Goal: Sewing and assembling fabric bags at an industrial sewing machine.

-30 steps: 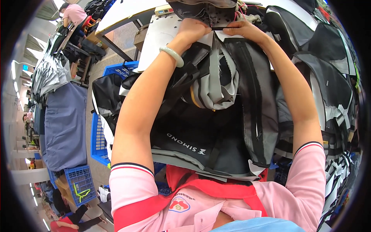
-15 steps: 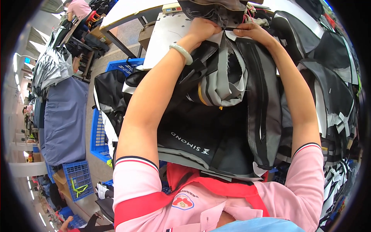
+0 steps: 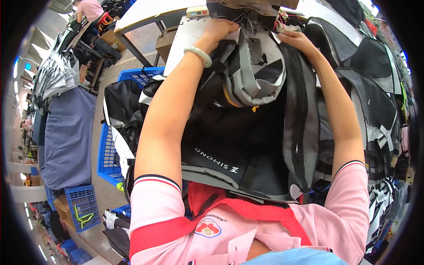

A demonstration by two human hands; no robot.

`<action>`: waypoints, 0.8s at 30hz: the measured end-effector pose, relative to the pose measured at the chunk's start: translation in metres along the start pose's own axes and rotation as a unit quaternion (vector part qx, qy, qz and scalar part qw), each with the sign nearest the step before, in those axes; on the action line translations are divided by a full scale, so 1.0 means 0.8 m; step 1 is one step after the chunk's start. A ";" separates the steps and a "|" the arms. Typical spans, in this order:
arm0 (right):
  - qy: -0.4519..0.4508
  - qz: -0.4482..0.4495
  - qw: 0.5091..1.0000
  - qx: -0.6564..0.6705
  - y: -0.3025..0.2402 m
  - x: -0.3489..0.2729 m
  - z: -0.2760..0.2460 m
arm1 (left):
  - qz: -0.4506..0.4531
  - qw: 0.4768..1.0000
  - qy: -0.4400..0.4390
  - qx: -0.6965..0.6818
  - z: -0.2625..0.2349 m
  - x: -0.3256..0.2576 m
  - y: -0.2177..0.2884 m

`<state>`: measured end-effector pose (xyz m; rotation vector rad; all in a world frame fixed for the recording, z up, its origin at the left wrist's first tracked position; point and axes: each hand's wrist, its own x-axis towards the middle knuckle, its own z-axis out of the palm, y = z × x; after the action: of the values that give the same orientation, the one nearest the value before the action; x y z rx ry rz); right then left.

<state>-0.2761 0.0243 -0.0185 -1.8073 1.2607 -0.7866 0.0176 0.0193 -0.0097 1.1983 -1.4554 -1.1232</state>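
Workshop floor visible at left: blue crates beside the work table, a grey cloth-covered bench further left, another person in a pink top seated at the far upper left. Black and grey cut panels are stacked along the right side. White table carries a sewing machine at its far edge, its head partly out of view. Black bag with grey trim lies from the person's lap up onto the table, its upper end under the machine head; a grey webbing strap runs up the middle of that end, and a yellow edge shows just below the grey part. Left hand, wrist bearing a pale bangle, rests on the bag's upper left part at the table's far edge, fingers curled over the fabric; whether they pinch it or only press cannot be told. Right hand lies on the bag's upper right edge just beside the machine, fingers extended and flat against the black fabric, pressing rather than gripping. Both hands are near each other, with the strap between them. A grey zip panel runs down the bag's right side toward the lap
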 end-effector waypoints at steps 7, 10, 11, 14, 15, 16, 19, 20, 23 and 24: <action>0.158 -0.094 0.970 -0.157 0.038 -0.081 -0.038 | 0.188 0.965 -0.183 0.011 0.086 -0.171 0.027; 0.243 -0.273 0.894 -0.260 -0.069 -0.125 0.009 | 0.322 0.903 -0.279 0.048 0.144 -0.294 -0.006; 0.234 -0.295 0.893 -0.248 -0.099 -0.145 0.029 | 0.345 0.878 -0.311 0.116 0.166 -0.325 -0.018; 0.014 -0.266 0.939 -0.217 -0.148 -0.208 0.117 | 0.371 0.854 -0.315 0.183 0.206 -0.376 -0.045; -0.064 -0.275 0.926 -0.250 -0.149 -0.226 0.150 | 0.370 0.842 -0.325 0.218 0.206 -0.377 -0.040; -0.154 -0.264 0.915 -0.263 -0.137 -0.240 0.172 | 0.364 0.835 -0.349 0.219 0.192 -0.374 -0.023; -0.281 -0.239 0.881 -0.295 -0.100 -0.257 0.201 | 0.310 0.897 -0.309 0.053 0.191 -0.407 -0.037; -0.312 -0.212 0.870 -0.317 -0.088 -0.260 0.198 | 0.314 0.897 -0.303 0.064 0.179 -0.413 -0.038; -0.259 -0.238 0.873 -0.337 -0.076 -0.267 0.200 | 0.275 0.941 -0.189 0.060 0.095 -0.430 -0.036; -0.242 -0.230 0.890 -0.309 -0.074 -0.275 0.211 | 0.202 0.965 -0.131 0.107 0.050 -0.441 -0.037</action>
<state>-0.1788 0.2868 -0.0644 -2.6692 0.7899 -0.1127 0.0226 0.3690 -0.0789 0.8544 -1.9614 -0.8791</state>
